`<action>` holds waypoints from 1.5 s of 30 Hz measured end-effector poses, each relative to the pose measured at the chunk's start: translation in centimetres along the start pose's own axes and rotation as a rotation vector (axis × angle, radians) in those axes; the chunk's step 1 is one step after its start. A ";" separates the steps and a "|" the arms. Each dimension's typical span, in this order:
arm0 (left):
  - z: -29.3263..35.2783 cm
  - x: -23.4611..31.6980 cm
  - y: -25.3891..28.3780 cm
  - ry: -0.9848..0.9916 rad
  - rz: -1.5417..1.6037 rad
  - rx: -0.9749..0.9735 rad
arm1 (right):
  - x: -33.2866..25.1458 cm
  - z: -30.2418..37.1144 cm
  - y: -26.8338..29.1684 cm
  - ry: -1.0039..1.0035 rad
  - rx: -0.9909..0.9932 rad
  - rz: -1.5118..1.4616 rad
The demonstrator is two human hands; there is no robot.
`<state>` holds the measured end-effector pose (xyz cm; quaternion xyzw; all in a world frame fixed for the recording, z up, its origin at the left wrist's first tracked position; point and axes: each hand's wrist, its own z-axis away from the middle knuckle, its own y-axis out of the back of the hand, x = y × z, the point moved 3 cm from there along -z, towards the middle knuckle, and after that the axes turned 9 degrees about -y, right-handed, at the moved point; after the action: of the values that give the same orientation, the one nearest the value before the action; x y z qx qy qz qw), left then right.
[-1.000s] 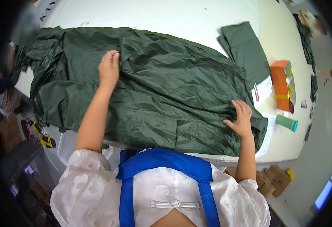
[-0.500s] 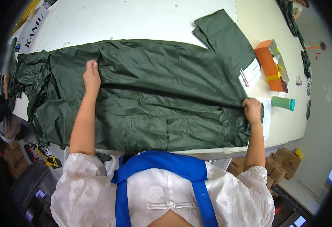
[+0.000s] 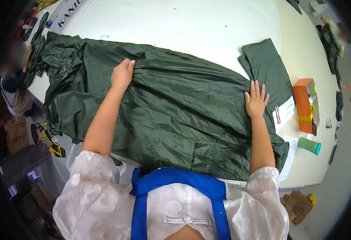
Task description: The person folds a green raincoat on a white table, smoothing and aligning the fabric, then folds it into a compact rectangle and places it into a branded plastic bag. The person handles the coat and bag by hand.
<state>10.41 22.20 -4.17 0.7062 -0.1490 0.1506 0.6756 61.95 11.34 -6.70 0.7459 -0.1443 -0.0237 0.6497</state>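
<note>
A large dark green garment point(image 3: 175, 116) of thin, slightly shiny cloth lies spread across the white table before me, wrinkled and bunched at its left end. My left hand point(image 3: 122, 75) is closed on a pinch of this cloth left of the middle, where folds run out from the fingers. Near the garment's right end, my right hand point(image 3: 256, 105) lies flat on the cloth with fingers spread. Just beyond it, a neatly folded dark green piece of cloth point(image 3: 272, 72) rests on the table, partly meeting the garment's edge.
Right of the garment are an orange box point(image 3: 303, 105), a green cylinder point(image 3: 309, 146), and a paper point(image 3: 285, 113) with a slim reddish tool on it. Cardboard boxes point(image 3: 299, 206) stand below the table at right. Another person point(image 3: 16, 90) is at the left edge.
My right hand has let go of the garment's right edge and now lies flat, farther up the cloth. The left hand still pinches it. My view has shifted.
</note>
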 end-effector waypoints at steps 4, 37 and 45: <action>-0.3 5.1 1.1 -0.355 0.041 0.388 | 0.5 0.3 -0.7 -0.009 -0.016 0.029; 21.9 -24.6 11.4 0.322 0.216 0.265 | -1.4 5.5 6.3 0.070 0.152 -0.360; 18.4 -25.7 12.9 0.468 -0.133 -0.098 | -19.2 22.0 8.0 0.539 -0.316 -0.240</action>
<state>-18.13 3.47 -3.87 0.6266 0.0515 0.2578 0.7336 37.21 -6.04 -5.19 0.6271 0.1270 0.0761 0.7647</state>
